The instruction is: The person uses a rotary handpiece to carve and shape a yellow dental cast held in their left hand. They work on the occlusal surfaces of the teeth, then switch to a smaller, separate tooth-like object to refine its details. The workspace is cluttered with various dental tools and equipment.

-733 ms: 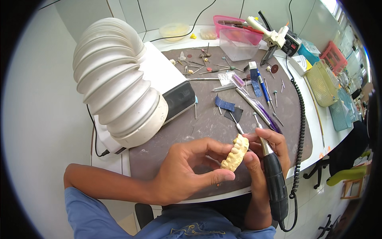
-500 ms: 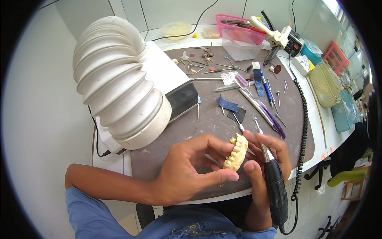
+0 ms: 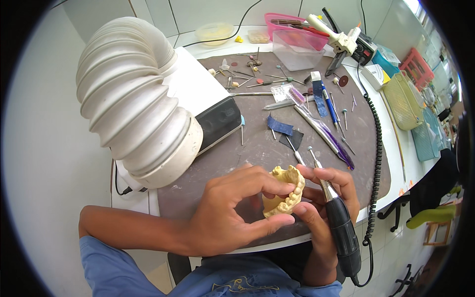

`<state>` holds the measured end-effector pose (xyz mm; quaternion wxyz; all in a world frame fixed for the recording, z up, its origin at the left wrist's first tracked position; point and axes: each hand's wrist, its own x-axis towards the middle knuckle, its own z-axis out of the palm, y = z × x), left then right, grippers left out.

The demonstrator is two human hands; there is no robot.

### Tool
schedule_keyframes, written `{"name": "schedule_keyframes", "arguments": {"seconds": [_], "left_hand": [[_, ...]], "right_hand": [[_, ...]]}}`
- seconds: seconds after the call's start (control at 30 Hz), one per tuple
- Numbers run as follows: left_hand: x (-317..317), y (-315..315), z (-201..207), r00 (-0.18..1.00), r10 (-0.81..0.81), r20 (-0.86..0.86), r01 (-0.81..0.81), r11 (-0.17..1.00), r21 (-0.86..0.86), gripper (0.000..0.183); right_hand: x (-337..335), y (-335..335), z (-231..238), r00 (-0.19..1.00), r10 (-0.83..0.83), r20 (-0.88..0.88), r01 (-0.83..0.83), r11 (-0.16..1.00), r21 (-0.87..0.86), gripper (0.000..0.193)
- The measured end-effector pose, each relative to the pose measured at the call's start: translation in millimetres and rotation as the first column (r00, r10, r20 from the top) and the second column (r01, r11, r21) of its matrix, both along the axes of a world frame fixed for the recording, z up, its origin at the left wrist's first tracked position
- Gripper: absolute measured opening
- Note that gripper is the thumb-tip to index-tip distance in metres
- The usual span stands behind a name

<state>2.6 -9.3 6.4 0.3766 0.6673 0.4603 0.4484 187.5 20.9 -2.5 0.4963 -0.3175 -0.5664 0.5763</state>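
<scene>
Left hand (image 3: 222, 208) is pinching the dental cast (image 3: 279, 204), long axis running near-to-far; right hand (image 3: 326, 198), cradling a handpiece (image 3: 342, 228), is touching its right edge.

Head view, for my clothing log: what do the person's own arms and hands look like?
Short, plain blue fabric sleeves leave the forearms bare. The left hand and right hand show no gloves, rings or watch.

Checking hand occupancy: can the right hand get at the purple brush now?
Probably not freely: the right hand holds the black handpiece, right beside the dental model. The purple brush looks close by on the mat, nothing seen lying over it.
</scene>
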Motion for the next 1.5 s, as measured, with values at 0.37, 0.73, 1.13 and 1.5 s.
{"name": "schedule_keyframes", "arguments": {"seconds": [0.37,0.73,1.13,1.5], "left_hand": [[-1,3,-7,0.935,-0.154,0.321,0.164,0.986,-0.007,0.025],[6,0,-15,0.697,0.034,0.716,0.294,0.897,-0.330,0.055],[-2,7,-11,0.688,-0.059,0.723,0.469,0.796,-0.381,0.044],[-1,3,-6,0.950,-0.109,0.294,0.170,0.967,-0.191,0.037]], "right_hand": [[8,-2,-9,0.999,-0.013,0.045,0.006,0.989,0.149,0.049],[0,-9,-15,0.945,-0.259,0.202,0.144,0.879,0.456,0.055],[-8,-3,-7,0.912,-0.374,0.169,0.266,0.852,0.451,0.044],[4,-7,-10,0.922,-0.312,0.227,0.202,0.891,0.406,0.040]]}}
